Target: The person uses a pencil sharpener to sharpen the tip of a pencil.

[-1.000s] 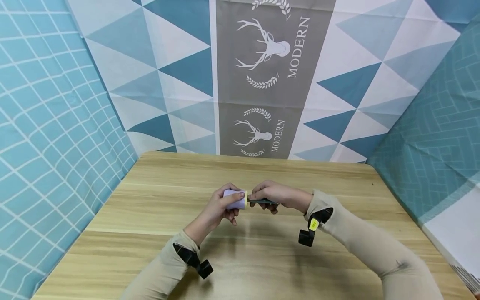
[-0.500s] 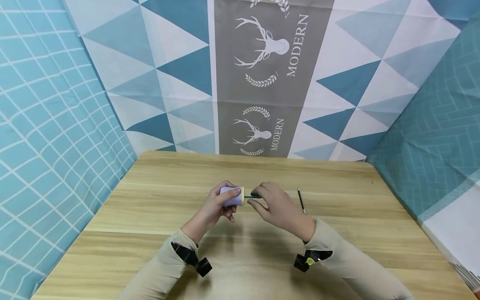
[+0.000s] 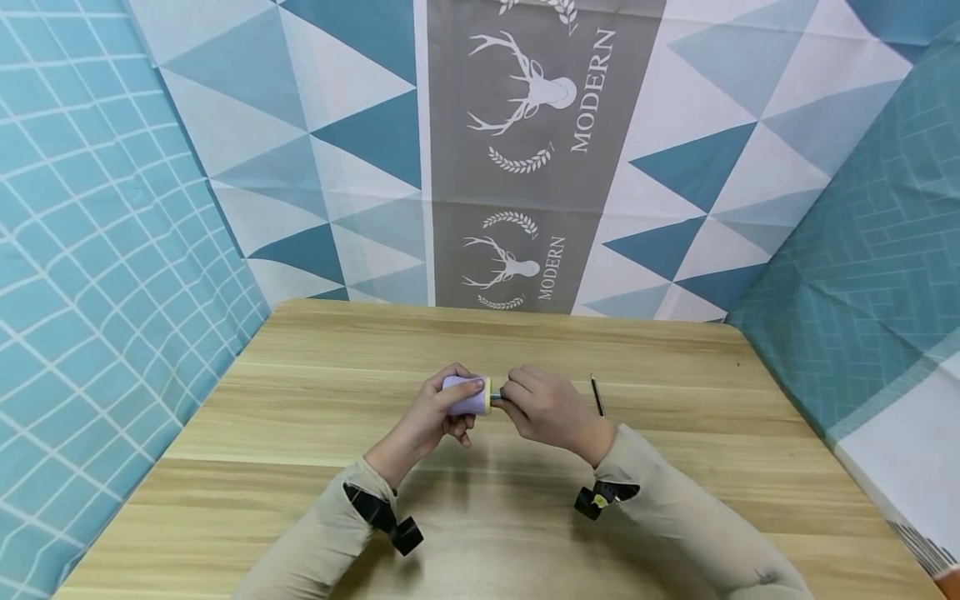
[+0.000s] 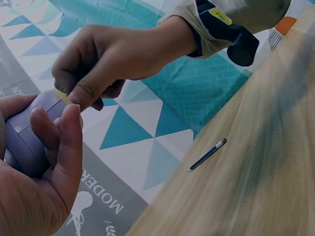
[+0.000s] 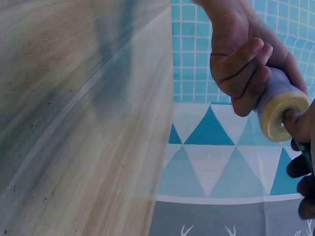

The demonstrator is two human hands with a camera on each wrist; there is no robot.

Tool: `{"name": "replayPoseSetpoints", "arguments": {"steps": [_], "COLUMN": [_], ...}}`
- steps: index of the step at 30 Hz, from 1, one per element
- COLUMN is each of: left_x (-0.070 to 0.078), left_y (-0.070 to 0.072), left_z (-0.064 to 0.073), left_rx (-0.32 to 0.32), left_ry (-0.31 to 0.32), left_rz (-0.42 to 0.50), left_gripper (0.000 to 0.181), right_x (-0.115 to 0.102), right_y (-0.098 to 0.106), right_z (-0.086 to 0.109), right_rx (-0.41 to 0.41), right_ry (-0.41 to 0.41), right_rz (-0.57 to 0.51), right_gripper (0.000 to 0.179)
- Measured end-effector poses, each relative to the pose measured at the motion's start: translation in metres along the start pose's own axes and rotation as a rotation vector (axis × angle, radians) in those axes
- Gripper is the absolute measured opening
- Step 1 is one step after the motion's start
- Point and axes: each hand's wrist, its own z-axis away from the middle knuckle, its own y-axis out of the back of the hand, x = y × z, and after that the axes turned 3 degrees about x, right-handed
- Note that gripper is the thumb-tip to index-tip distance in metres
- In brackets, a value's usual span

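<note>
My left hand grips a purple cylindrical pencil sharpener with a cream-yellow end ring, held sideways above the table. The ring faces my right hand, whose curled fingers and thumb pinch a dark pencil. One end of that pencil goes into the hole in the ring; only a short length shows between ring and fingers. In the left wrist view, the right thumb is close against the ring. A second dark pencil lies on the table beyond the right wrist, also visible in the left wrist view.
The wooden table extends beneath both hands. Patterned cloths hang behind it and at both sides. Each sleeve carries a strapped wrist camera, the right camera and the left camera.
My right hand has turned over and closed in nearer the sharpener, so less of the pencil shows. The right forearm has shifted, uncovering the pencil on the table. The left hand has hardly moved.
</note>
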Motion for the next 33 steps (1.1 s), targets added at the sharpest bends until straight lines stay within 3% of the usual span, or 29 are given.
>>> {"name": "replayPoseSetpoints", "arguments": {"steps": [4,8,15,22,25,27,29,33], "left_x": [0.001,0.002,-0.001,-0.011,-0.013,-0.012,-0.012,-0.009], "left_y": [0.001,0.002,0.004,0.003,0.001,0.0,0.0,0.001], "left_z": [0.0,-0.001,-0.001,0.003,0.003,0.002,0.001,-0.001], "left_rx": [-0.01,-0.006,0.004,0.0,-0.004,0.001,0.008,0.016], "left_ry": [-0.008,-0.012,0.012,0.035,0.03,0.016,0.002,0.0], "left_rz": [0.0,-0.001,-0.02,-0.038,-0.042,-0.045,-0.04,-0.033], "left_gripper": [0.009,0.008,0.01,0.01,0.01,0.01,0.011,0.01], "right_x": [0.0,0.0,0.003,0.006,0.01,0.012,0.014,0.012], "right_y": [0.003,0.005,0.009,0.012,0.014,0.015,0.017,0.026], "right_z": [-0.007,-0.013,-0.019,-0.018,-0.018,-0.02,-0.022,-0.028], "right_rx": [-0.049,-0.135,-0.333,-0.581,-0.648,-0.664,-0.665,-0.667], "right_ry": [-0.069,-0.209,-0.569,-0.988,-1.111,-1.127,-1.09,-0.898], "right_rz": [-0.067,-0.185,-0.495,-0.824,-0.93,-0.944,-0.898,-0.69], "right_gripper": [0.024,0.03,0.029,0.029,0.029,0.029,0.027,0.021]}}
